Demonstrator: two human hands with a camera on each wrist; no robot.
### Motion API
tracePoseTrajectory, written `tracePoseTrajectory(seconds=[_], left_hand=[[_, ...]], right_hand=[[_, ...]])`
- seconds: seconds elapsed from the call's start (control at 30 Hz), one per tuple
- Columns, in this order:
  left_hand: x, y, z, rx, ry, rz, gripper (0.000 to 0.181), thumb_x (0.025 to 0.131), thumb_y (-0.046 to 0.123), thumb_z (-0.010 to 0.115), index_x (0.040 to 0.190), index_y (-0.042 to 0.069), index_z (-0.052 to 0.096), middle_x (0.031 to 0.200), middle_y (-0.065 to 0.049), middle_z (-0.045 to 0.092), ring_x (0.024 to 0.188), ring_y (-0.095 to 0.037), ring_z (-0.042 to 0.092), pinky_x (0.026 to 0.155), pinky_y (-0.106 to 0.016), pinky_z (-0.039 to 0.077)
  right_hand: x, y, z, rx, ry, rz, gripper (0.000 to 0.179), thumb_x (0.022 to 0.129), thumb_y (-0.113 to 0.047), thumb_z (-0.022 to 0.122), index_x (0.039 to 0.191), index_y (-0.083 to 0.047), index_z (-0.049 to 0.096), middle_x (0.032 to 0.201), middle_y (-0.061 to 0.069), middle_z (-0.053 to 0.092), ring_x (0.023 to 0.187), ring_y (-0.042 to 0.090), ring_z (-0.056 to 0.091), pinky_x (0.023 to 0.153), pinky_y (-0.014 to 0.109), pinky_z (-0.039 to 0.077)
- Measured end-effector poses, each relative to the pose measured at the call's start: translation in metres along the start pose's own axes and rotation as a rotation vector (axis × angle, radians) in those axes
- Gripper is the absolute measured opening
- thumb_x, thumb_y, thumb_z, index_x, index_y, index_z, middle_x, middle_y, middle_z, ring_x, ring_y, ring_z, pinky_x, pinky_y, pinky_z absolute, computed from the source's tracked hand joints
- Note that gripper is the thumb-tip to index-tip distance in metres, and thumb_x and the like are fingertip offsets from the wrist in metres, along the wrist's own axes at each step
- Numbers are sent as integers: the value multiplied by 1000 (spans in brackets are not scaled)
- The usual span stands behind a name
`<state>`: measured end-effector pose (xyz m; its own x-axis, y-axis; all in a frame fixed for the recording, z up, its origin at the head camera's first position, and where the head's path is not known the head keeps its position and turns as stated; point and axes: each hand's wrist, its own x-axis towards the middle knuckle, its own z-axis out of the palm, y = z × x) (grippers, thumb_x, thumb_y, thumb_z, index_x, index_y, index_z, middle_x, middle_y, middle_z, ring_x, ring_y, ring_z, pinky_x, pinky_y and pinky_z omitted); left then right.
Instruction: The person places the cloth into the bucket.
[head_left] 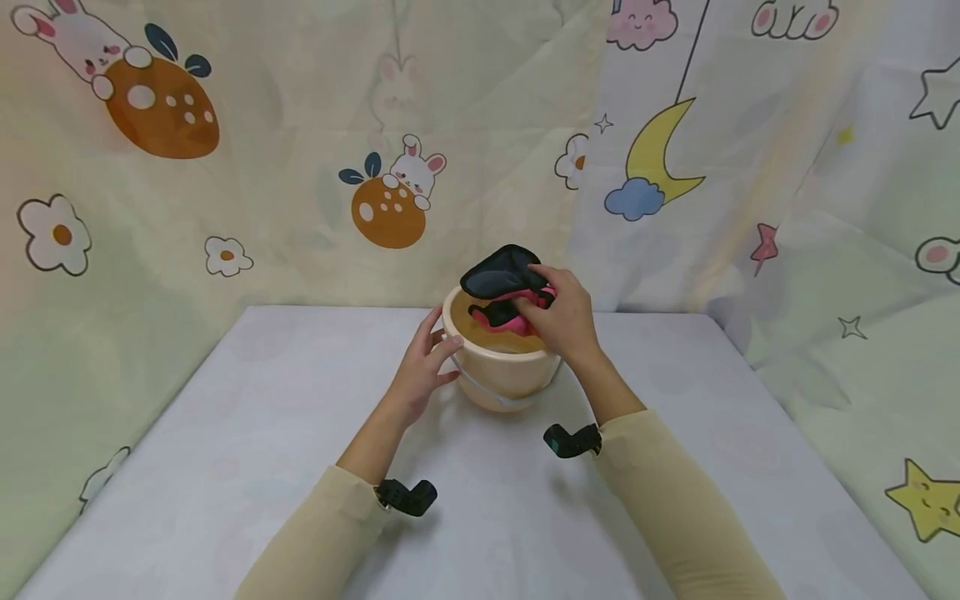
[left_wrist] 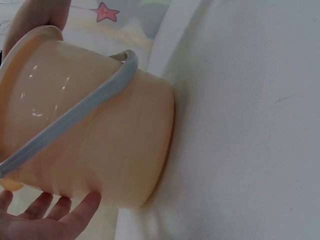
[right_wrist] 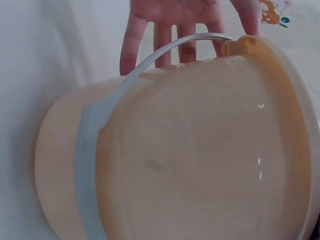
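A peach-coloured bucket [head_left: 497, 371] stands upright on the white table, its grey handle [left_wrist: 70, 117] lowered against the side. My left hand [head_left: 418, 371] supports the bucket from the left, thumb near the rim. In the right wrist view the fingers of that left hand [right_wrist: 182, 30] are spread and mostly straight along the bucket wall. Over the bucket's mouth, my right hand [head_left: 562, 312] pinches a soft black and pink fabric item [head_left: 501, 273]. Its dark padded part rises above the rim, while the pink part hangs within the opening. The item's exact kind cannot be told.
The white table [head_left: 315, 392] extends around the bucket on all sides. Behind it hangs a pale curtain [head_left: 292, 167] printed with rabbits, flowers and a moon. A black wrist camera [head_left: 408, 497] is strapped to the left wrist, another camera [head_left: 572, 440] to the right.
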<state>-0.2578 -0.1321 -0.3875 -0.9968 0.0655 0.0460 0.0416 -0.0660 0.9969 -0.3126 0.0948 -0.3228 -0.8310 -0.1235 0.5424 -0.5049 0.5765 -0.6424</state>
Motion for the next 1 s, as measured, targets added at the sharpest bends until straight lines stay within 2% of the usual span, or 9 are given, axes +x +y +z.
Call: tracePoseTrajectory(seconds=[0.23, 0.6, 0.77, 1.0], left_hand=[[1, 1, 0, -3, -8, 6, 73, 101, 35, 63, 164, 36, 25, 160, -13, 36, 147, -36, 42, 108, -65, 46], [-3, 2, -1, -3, -9, -13, 73, 102, 33, 61, 164, 33, 24, 161, -15, 36, 148, -36, 40, 109, -66, 44], [-4, 4, 0, -7, -8, -8, 72, 102, 32, 62, 164, 33, 24, 161, -15, 37, 148, -36, 40, 109, -67, 44], [-3, 5, 1, 18, 3, -21, 71, 103, 32, 62, 164, 35, 25, 162, -14, 36, 149, -37, 41, 108, -66, 45]], right_hand=[[-1, 3, 1, 1, -8, -52, 47, 84, -20, 77, 129, -7, 69, 126, 18, 66, 120, 33, 60, 105, 50, 50], [-4, 2, 1, 8, -53, -87, 49, 83, -18, 80, 129, -7, 69, 129, 18, 64, 120, 35, 58, 104, 54, 48], [-5, 2, -1, 29, -100, -69, 50, 84, -24, 82, 130, -8, 69, 134, 16, 61, 128, 34, 54, 108, 57, 44], [-7, 2, -4, 72, -107, -43, 46, 86, -22, 81, 130, -11, 70, 135, 14, 60, 129, 31, 53, 108, 57, 46]])
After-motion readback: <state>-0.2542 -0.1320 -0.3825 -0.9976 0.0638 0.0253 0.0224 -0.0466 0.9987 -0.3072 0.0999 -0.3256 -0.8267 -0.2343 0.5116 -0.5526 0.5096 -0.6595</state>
